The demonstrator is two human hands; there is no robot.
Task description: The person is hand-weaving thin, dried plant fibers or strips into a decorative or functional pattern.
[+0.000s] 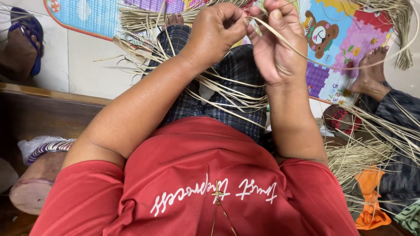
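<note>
My left hand [217,29] and my right hand [275,41] are raised close together at the top of the head view, fingers pinched on thin pale straw strips [306,54]. One strip runs from the fingertips down and to the right in a long curve. More loose strips [227,94] lie across my lap on the dark checked cloth [238,65]. A bundle of the same straw [144,17] lies on the floor beyond my knees.
A colourful play mat [337,30] covers the tiled floor ahead. Another person's foot [372,72] and leg rest at the right among more straw [354,155]. A sandalled foot [24,41] is at the top left. A dark wooden bench edge [48,94] runs along the left.
</note>
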